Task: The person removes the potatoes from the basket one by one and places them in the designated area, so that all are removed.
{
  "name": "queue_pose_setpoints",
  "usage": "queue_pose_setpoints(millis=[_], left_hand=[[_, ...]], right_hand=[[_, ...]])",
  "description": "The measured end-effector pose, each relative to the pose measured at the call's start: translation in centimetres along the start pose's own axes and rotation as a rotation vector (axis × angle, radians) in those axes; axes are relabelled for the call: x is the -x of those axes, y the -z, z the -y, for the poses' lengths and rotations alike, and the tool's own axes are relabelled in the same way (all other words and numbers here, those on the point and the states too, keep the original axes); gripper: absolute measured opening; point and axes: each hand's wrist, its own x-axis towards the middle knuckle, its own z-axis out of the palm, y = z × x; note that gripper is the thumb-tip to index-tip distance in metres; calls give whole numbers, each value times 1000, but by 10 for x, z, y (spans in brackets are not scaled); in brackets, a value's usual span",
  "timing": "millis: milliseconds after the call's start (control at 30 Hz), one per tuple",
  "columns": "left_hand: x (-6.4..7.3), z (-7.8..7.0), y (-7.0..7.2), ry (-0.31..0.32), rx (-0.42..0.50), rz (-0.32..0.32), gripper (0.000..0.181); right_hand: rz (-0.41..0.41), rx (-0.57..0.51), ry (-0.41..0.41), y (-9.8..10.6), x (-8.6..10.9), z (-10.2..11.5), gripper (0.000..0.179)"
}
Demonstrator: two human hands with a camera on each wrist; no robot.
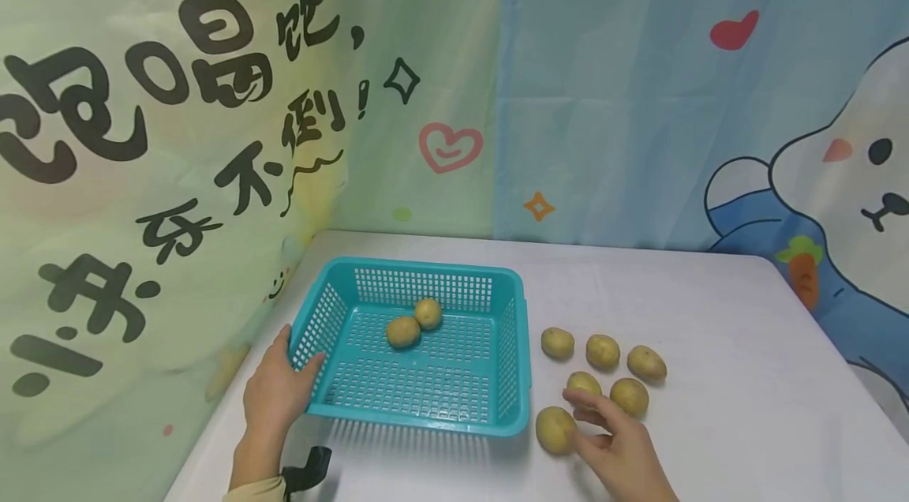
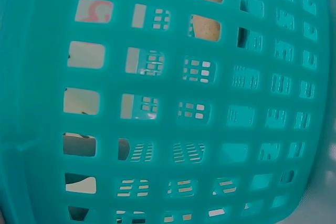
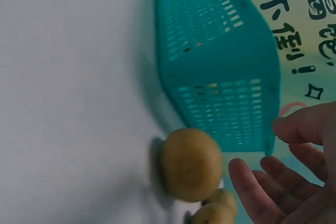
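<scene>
My left hand (image 1: 280, 391) grips the left rim of a turquoise plastic basket (image 1: 419, 429), thumb over the edge. Two potatoes lie together inside, a longer one (image 1: 402, 332) and a rounder one (image 1: 428, 313). Only the perforated side of the basket (image 2: 113, 80) fills the left wrist view; the hand itself is almost wholly hidden there. Just right of the basket, my right hand (image 1: 618, 443) is beside the nearest loose potato (image 1: 554, 431). In the right wrist view, its fingers are spread and stand apart from that potato (image 3: 191, 163), holding nothing.
Several more potatoes rest on the white table (image 1: 746, 407) right of the basket, among them one at the far right (image 1: 646, 364) and one behind my fingers (image 1: 584, 383). A printed curtain (image 1: 604, 170) hangs along the back and left.
</scene>
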Motion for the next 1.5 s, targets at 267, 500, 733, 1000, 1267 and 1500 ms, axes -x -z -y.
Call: queue_pose_setpoints(millis=[267, 500, 733, 1000, 1267, 1500], left_hand=[[1, 0, 1, -5, 3, -1, 79], [0, -1, 1, -17, -2, -15, 79], [-1, 0, 1, -25, -9, -23, 78], [1, -1, 2, -17, 2, -11, 79], [0, -2, 2, -19, 0, -31, 78], [1, 0, 1, -6, -4, -20, 78]], right_hand=[[57, -20, 117, -1, -27, 33, 39], [175, -234, 59, -14, -60, 56, 34], [268, -190, 96, -38, -97, 73, 33], [446, -149, -26, -56, -142, 87, 35], [466, -25, -53, -70, -174, 86, 42], [441, -99, -103, -84, -189, 93, 50]])
